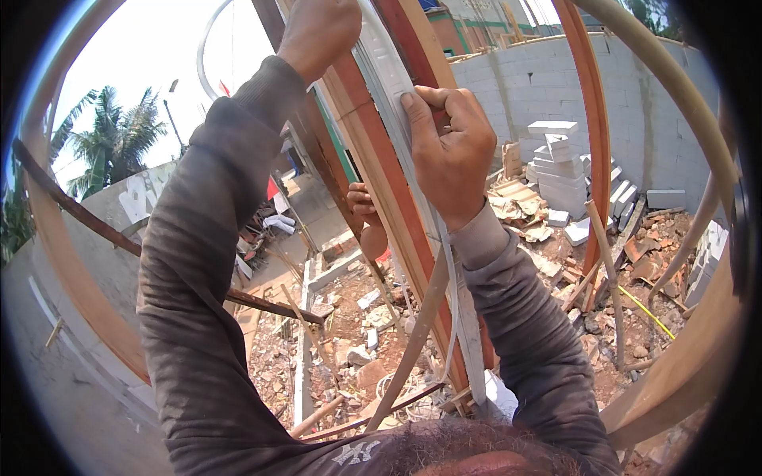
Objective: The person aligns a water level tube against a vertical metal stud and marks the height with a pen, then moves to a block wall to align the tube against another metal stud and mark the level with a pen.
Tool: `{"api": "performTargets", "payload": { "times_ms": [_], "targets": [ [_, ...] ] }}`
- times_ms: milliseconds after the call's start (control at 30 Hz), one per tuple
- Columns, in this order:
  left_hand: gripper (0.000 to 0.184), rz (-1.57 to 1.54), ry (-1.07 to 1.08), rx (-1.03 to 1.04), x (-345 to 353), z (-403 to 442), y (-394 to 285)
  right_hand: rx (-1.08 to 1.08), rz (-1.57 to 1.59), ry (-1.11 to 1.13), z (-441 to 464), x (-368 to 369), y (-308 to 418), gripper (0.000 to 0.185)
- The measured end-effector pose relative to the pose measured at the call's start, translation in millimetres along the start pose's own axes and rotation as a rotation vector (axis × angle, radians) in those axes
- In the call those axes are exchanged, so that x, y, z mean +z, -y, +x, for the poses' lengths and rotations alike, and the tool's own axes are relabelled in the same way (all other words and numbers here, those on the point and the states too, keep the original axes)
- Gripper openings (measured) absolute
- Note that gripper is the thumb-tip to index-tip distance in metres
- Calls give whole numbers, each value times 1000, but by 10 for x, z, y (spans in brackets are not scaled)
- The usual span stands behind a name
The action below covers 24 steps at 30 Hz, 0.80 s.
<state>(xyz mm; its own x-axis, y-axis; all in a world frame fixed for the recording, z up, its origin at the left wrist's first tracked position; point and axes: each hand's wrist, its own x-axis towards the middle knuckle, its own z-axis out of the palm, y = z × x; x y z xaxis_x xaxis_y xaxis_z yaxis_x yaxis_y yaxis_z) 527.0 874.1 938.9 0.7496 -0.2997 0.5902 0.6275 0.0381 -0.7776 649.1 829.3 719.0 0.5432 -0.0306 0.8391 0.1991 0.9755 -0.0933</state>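
Note:
A long pale grey strip (385,79), looking like metal, runs up along a reddish-brown wooden post (367,135). My right hand (456,151) pinches at the strip's right edge, thumb on the near side and index finger curled. Higher up, my left hand (321,30) is closed beside the top of the post. The frame's upper edge cuts off part of it, and what its fingers hold is hidden. Below my right hand a thin white cord (453,317) hangs along the strip. Another person's hand (361,202) shows on the far side of the post, fingers curled at its edge.
Curved-looking poles and timbers (591,143) stand around me. A dark bar (79,198) crosses at left. Rubble (365,349) covers the ground below. White blocks (559,170) are stacked before a grey block wall (571,87). The lower edge shows hair.

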Motion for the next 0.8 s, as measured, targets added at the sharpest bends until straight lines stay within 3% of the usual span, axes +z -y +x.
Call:
{"api": "performTargets", "payload": {
  "times_ms": [67, 200, 233, 300, 367, 467, 733, 800],
  "targets": [
    [26, -832, 324, -832, -590, 231, -316, 30, 23, -26, 32, 49, -22, 16],
    [19, -989, 247, -834, -510, 73, -229, 13, 9, -70, 95, 115, -17, 15],
    [17, -551, 128, -212, -529, 21, -90, 14, 8, -73, 106, 123, -28, 15],
    [16, -89, 5, 389, -673, 69, -111, -14, -44, -76, 120, 145, -48, 14],
    [13, -1258, 577, -800, -842, 157, -218, -26, -46, -76, 140, 167, -56, 15],
    [16, -1282, 676, -744, -891, 173, -222, -43, -58, -78, 161, 190, -70, 15],
    [19, -1270, 697, -697, -1004, 201, -321, -8, -21, -33, 157, 101, -52, 19],
    [19, -1265, 725, -700, -1009, 203, -309, 186, -18, 58, 104, -74, 59, 20]
  ]
}}
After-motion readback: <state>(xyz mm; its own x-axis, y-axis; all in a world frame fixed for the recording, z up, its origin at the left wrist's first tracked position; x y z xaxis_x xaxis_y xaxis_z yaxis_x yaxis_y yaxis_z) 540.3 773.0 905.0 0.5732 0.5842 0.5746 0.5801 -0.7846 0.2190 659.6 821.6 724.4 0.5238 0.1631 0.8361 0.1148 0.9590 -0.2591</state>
